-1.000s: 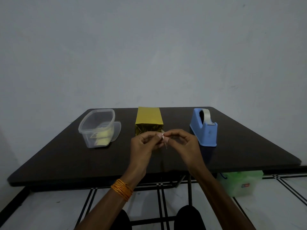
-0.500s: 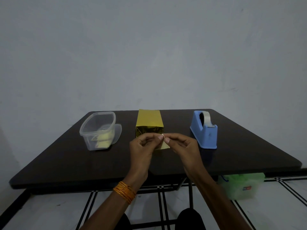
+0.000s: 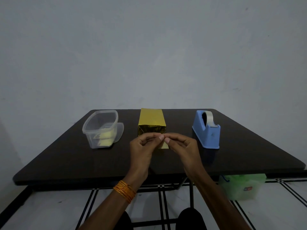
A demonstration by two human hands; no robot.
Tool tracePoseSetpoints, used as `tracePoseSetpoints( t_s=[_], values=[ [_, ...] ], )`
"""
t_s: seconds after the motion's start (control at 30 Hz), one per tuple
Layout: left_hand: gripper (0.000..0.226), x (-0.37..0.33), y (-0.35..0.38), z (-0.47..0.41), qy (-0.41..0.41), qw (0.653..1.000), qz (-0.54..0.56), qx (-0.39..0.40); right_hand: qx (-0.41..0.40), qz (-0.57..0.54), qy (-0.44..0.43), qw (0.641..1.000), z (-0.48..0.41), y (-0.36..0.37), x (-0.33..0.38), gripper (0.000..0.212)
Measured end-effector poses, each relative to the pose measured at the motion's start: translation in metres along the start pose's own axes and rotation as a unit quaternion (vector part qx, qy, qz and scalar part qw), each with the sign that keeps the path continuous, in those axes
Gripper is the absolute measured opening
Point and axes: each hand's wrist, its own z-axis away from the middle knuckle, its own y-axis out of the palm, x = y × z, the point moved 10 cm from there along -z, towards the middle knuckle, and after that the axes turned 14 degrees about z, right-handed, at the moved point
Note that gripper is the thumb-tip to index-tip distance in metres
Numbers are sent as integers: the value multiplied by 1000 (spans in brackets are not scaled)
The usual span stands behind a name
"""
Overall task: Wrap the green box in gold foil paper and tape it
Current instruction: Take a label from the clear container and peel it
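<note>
Fingers [image 3: 160, 137] of both hands meet tip to tip above the near middle of the counter [image 3: 249, 146]. Thumb and forefinger of the left hand [image 3: 142, 146] and of the right hand [image 3: 181, 146] are pinched closed, the other fingers loosely curled. Whether anything as thin as a strip of clear tape is stretched between them cannot be told. Judged from the task, the pose is that of someone readying tape for a seam.

At the counter's centre, running back toward the far edge, lies the box [image 3: 152, 118]. Its top and near end are wholly covered in gold foil paper [image 3: 152, 131], so no green shows. It sits square to the person, probably so that the open end faces the hands.

Toward the left edge stands a clear plastic container [image 3: 93, 140], open, with pale yellow pieces [image 3: 104, 138] inside and its lid [image 3: 120, 135] propped against its right side. Toward the right edge sits a blue tape dispenser [image 3: 206, 136], cutter end toward the near edge and within easy reach of the right hand.

Smallest, a loose foil flap [image 3: 164, 146] lies flat on the counter at the foot of the box's near end, showing just below the pinched fingertips. The box itself is just beyond the fingers, which hide the lower part of its end face. The wrapping looks nearly done, and the flap appears to need folding up and taping.
</note>
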Motion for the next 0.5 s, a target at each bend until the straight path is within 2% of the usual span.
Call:
tracePoseSetpoints(
  t_s=[0.3, 0.5],
  values=[
    [13, -8, -7, -1, 65, 996, -51, -20, 12, -9, 15, 1000, 0, 8, -3, 23],
    [11, -8, -9, -4, 64, 997, -51, -16, 14, -27, 30, 999, 0, 12, -5, 21]
  ],
)
